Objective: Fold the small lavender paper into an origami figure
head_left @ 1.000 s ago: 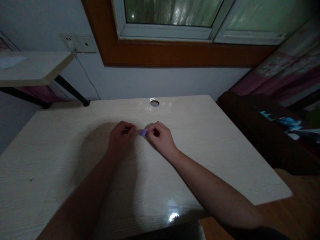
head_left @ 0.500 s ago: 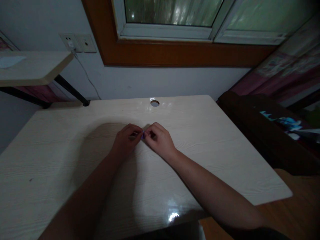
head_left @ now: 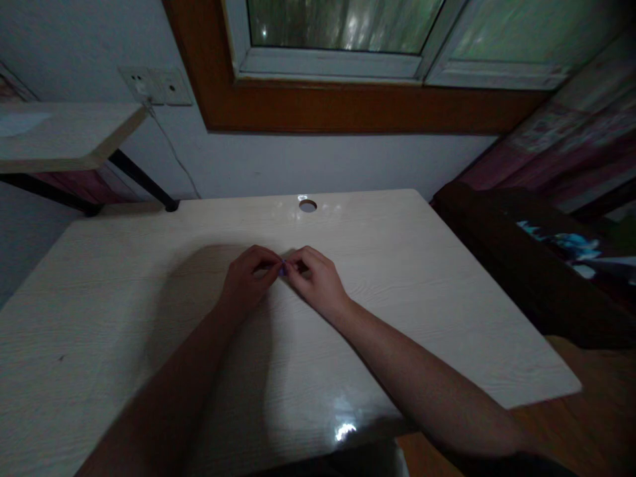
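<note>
A small purple-blue item point(head_left: 283, 269) shows between my two hands over the middle of the desk; most of it is covered by fingers and its kind cannot be made out. My left hand point(head_left: 250, 276) pinches it from the left, thumb and forefinger together. From the other side, my right hand point(head_left: 316, 275) closes thumb and fingers on it too. The fingertips of both hands nearly meet. Both wrists are low over the pale wood-grain desk point(head_left: 422, 285).
A round cable hole point(head_left: 308, 206) lies near the desk's back edge. At the left a raised shelf point(head_left: 74, 142) stands on black legs point(head_left: 144, 179). A white cable point(head_left: 173, 149) hangs from a wall socket point(head_left: 142, 86). Dark furniture point(head_left: 497, 265) is to the right.
Both hands have shifted very slightly, and a little more of the purple-blue item shows between the fingertips. The pinching grips stay as they were.
</note>
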Motion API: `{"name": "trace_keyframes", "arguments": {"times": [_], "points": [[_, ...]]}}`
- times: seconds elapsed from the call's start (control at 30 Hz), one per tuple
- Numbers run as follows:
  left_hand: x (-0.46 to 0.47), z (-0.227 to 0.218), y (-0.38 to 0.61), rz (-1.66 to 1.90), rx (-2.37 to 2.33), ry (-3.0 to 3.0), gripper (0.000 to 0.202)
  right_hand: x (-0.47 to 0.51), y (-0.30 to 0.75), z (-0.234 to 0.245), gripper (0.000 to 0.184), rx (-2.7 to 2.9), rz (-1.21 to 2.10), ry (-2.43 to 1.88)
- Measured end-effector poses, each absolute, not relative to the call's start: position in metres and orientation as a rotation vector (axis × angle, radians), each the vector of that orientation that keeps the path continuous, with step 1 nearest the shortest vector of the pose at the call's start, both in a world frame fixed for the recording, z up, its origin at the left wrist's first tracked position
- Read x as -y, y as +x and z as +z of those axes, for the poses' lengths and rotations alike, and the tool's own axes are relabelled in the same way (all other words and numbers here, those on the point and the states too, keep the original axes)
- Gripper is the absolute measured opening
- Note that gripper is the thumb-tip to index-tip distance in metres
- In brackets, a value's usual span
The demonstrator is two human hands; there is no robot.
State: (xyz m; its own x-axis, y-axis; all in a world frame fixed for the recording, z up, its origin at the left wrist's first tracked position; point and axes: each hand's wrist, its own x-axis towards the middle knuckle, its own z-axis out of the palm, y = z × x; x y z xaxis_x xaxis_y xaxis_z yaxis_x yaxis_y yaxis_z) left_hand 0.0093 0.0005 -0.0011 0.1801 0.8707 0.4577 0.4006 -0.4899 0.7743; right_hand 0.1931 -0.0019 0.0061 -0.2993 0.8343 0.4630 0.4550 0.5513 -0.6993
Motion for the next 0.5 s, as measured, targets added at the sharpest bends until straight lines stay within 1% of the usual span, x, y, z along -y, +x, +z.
{"name": "trace_keyframes", "arguments": {"times": [0.1, 0.27, 0.37, 0.5], "points": [[-0.0013, -0.0023, 0.0089, 1.277, -1.180, 1.897, 0.004, 0.0009, 0.1933, 0.0065, 0.004, 1.934, 0.584, -1.019], [-0.0015, -0.0038, 0.0098, 1.241, -1.184, 1.739, 0.017, -0.0003, 0.1936, 0.0056, 0.003, 1.909, 0.595, -0.997], [-0.0014, -0.0052, 0.0102, 1.213, -1.197, 1.684, 0.022, -0.0001, 0.1935, 0.0036, 0.006, 1.896, 0.605, -1.002], [-0.0021, -0.0057, 0.0094, 1.200, -1.218, 1.640, 0.023, 0.0006, 0.1920, 0.0006, 0.011, 1.847, 0.640, -1.007]]}}
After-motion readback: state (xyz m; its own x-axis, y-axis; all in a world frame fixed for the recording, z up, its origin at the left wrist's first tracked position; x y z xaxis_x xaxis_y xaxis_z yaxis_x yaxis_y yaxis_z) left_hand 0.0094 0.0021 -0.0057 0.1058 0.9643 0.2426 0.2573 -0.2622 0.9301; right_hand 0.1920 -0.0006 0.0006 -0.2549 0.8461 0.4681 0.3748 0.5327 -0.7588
